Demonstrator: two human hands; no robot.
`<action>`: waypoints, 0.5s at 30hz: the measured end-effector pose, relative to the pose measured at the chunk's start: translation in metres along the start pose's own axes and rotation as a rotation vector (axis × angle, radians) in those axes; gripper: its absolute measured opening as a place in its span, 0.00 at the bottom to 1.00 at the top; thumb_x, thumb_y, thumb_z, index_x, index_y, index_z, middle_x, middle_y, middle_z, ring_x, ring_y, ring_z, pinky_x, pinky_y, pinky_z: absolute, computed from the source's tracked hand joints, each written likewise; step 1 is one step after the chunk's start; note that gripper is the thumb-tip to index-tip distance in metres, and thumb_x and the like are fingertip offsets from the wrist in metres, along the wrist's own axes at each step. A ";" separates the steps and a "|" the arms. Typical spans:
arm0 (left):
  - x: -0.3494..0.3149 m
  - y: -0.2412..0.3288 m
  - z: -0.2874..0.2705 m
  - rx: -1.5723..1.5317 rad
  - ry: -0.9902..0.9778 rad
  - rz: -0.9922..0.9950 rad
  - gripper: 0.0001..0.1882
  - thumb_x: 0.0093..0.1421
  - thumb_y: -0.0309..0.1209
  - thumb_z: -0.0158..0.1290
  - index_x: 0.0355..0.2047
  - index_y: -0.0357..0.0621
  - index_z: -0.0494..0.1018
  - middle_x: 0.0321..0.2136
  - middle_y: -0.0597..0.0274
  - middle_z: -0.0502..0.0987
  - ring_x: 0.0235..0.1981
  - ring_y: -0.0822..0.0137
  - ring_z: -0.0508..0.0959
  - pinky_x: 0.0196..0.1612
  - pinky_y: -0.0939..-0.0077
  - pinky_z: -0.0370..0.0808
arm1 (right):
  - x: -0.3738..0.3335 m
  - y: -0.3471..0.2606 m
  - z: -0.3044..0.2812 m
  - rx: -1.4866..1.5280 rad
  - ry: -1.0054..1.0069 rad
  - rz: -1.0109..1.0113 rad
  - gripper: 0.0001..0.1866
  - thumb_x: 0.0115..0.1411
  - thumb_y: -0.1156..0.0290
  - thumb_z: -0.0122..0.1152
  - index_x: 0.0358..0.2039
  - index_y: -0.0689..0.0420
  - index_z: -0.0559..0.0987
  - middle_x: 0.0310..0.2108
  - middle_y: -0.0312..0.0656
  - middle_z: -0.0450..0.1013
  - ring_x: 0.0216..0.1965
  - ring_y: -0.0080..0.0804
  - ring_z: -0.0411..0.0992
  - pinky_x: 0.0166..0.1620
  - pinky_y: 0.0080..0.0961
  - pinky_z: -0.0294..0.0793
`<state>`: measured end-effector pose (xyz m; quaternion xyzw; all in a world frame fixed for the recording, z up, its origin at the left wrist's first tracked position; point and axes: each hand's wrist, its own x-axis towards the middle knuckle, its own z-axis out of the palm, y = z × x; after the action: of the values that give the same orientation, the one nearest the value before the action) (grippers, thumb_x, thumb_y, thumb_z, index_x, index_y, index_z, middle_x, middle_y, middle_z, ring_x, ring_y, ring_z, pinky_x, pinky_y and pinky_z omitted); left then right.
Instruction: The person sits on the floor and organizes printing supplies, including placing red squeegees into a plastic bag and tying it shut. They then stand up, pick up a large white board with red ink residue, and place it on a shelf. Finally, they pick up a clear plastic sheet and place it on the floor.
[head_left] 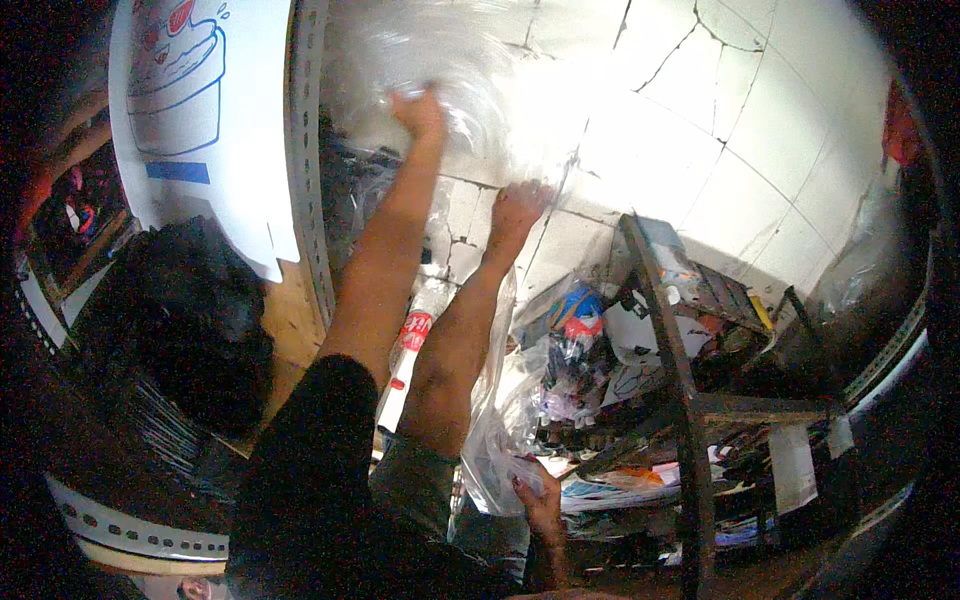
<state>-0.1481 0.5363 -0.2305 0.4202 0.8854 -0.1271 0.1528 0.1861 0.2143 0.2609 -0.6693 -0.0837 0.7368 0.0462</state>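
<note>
My left arm reaches far forward, and my left hand [418,112] is on or just over a crumpled sheet of clear plastic [455,85] lying on the pale tiled floor. Glare and blur smear its fingers, so I cannot make out its grip. Close to my body, at the lower middle, my right hand [540,500] is closed on the gathered edge of clear plastic film [490,480]. That film runs forward along my bare leg [445,370]. My foot [520,203] rests on the floor at the plastic's near side.
A white board [250,130] with a cup drawing stands left, above a black bundle [180,320]. White and red packaging [412,335] lies between my arm and leg. To the right is a dark metal rack [670,350] with papers and bagged items [580,330]. Floor tiles [740,120] are cracked.
</note>
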 end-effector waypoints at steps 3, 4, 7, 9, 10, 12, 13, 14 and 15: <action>-0.034 -0.019 0.005 0.458 -0.020 0.276 0.22 0.56 0.38 0.48 0.51 0.45 0.66 0.46 0.57 0.71 0.48 0.55 0.69 0.50 0.52 0.64 | 0.004 -0.018 -0.004 0.008 0.053 0.023 0.18 0.53 0.72 0.58 0.45 0.64 0.74 0.38 0.38 0.74 0.39 0.26 0.70 0.47 0.24 0.67; -0.090 0.012 -0.008 0.243 -0.023 0.462 0.20 0.55 0.36 0.48 0.49 0.46 0.66 0.44 0.58 0.71 0.46 0.57 0.70 0.47 0.54 0.65 | 0.004 -0.019 -0.001 0.019 0.089 0.045 0.17 0.53 0.73 0.57 0.44 0.64 0.75 0.37 0.37 0.74 0.39 0.25 0.70 0.47 0.24 0.67; -0.218 0.052 -0.033 0.046 -0.087 0.866 0.15 0.53 0.30 0.48 0.43 0.50 0.66 0.36 0.61 0.72 0.38 0.61 0.73 0.38 0.62 0.69 | 0.009 -0.007 -0.007 0.019 0.091 0.026 0.15 0.54 0.74 0.56 0.43 0.64 0.76 0.35 0.36 0.75 0.38 0.24 0.70 0.46 0.22 0.67; -0.230 0.051 -0.033 -0.027 0.035 0.945 0.14 0.52 0.28 0.49 0.40 0.52 0.67 0.33 0.64 0.73 0.34 0.64 0.74 0.34 0.65 0.71 | 0.009 -0.006 -0.003 0.065 0.123 0.084 0.15 0.54 0.73 0.57 0.42 0.64 0.76 0.34 0.35 0.74 0.37 0.24 0.69 0.45 0.22 0.67; -0.231 0.050 -0.033 -0.036 0.032 0.941 0.13 0.52 0.27 0.48 0.40 0.51 0.67 0.33 0.64 0.73 0.34 0.64 0.74 0.34 0.65 0.71 | 0.008 -0.006 0.000 0.079 0.118 0.083 0.15 0.54 0.72 0.58 0.43 0.63 0.76 0.34 0.35 0.74 0.37 0.23 0.69 0.44 0.22 0.67; -0.232 0.051 -0.034 -0.052 0.030 0.922 0.12 0.54 0.26 0.46 0.40 0.51 0.67 0.34 0.64 0.73 0.34 0.63 0.74 0.33 0.66 0.71 | 0.007 -0.009 0.000 0.100 0.100 0.078 0.17 0.54 0.72 0.59 0.44 0.63 0.75 0.36 0.35 0.73 0.37 0.23 0.69 0.44 0.21 0.68; -0.231 0.050 -0.031 -0.002 -0.038 0.885 0.14 0.53 0.26 0.47 0.42 0.51 0.66 0.36 0.63 0.73 0.35 0.62 0.74 0.35 0.64 0.70 | 0.006 -0.012 -0.002 0.106 0.086 0.073 0.18 0.53 0.72 0.60 0.45 0.62 0.74 0.36 0.34 0.73 0.36 0.22 0.69 0.44 0.21 0.69; -0.229 0.054 -0.031 0.028 -0.099 0.864 0.15 0.53 0.27 0.48 0.43 0.50 0.66 0.37 0.62 0.72 0.37 0.61 0.73 0.37 0.64 0.70 | 0.004 -0.022 -0.002 0.087 0.080 0.054 0.21 0.52 0.72 0.62 0.48 0.62 0.73 0.38 0.35 0.72 0.36 0.23 0.70 0.44 0.22 0.70; -0.223 0.049 -0.033 0.014 -0.153 0.793 0.16 0.53 0.27 0.49 0.43 0.48 0.66 0.38 0.61 0.72 0.38 0.61 0.73 0.38 0.64 0.69 | 0.002 -0.025 -0.003 0.110 0.110 0.041 0.22 0.52 0.72 0.61 0.49 0.61 0.72 0.38 0.36 0.72 0.37 0.23 0.70 0.42 0.22 0.70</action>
<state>0.0190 0.4209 -0.1202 0.7196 0.6398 -0.0952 0.2527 0.1875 0.2391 0.2633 -0.7068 -0.0268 0.7032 0.0723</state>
